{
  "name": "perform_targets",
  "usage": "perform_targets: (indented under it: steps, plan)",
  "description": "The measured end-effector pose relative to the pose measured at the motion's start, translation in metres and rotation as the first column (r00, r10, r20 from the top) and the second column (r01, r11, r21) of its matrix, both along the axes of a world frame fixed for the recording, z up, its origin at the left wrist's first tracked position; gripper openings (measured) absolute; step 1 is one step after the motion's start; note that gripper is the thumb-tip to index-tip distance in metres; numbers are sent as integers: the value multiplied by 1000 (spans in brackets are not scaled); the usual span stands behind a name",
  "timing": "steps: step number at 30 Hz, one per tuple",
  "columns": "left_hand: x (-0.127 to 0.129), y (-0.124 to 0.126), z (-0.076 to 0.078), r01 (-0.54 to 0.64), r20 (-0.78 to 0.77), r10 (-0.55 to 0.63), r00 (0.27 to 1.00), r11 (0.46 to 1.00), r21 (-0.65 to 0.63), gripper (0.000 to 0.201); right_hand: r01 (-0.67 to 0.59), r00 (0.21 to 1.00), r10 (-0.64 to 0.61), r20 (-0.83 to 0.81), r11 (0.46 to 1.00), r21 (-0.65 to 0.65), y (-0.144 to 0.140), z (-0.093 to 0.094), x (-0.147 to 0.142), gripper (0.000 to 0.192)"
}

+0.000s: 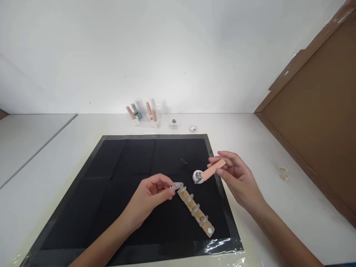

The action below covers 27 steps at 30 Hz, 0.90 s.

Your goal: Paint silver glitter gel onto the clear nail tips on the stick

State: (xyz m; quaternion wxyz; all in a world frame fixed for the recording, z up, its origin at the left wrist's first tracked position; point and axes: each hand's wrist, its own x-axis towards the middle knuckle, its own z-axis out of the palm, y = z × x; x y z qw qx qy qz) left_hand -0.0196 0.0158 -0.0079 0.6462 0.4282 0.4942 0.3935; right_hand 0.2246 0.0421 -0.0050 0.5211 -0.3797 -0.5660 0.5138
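Observation:
Between the thumb and fingers of my left hand is a translucent false nail, pinched at its near end. My right hand grips the peach-coloured handle of a nail polish brush. Its dark tip points down and left, over a small round white pot with silvery, glittery contents; whether it touches them I cannot tell. Below the hands, a wooden strip lies slantwise on the black mat, with several clear false nails mounted across it. The held nail is close to the strip's upper end.
Several nail polish bottles stand at the back, some with slanted peach handles. To their right are a small square bottle and a round lid. Two small pale pieces lie at right, near a brown cardboard panel.

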Motion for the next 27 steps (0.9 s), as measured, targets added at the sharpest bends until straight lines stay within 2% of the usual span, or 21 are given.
perform_targets:
  steps: [5, 13, 21, 27]
  plan:
    - [10, -7, 1, 59, 100, -60, 993, 998, 15, 13, -79, 995, 80, -61, 997, 16, -14, 5, -13, 19]
    - [12, -14, -3, 79, 186, -98, 978, 991, 108, 7, -171, 982, 175, -78, 984, 54, -24, -2, -20, 17]
    - [14, -12, -1, 83, 123, -99, 987, 989, 123, 13, -105, 994, 102, 24, 985, 138, -30, 4, -19, 18]
    - [13, -14, -2, 77, 150, -99, 984, 986, 146, 11, -67, 995, 53, 79, 978, 195, -29, 6, -18, 19]
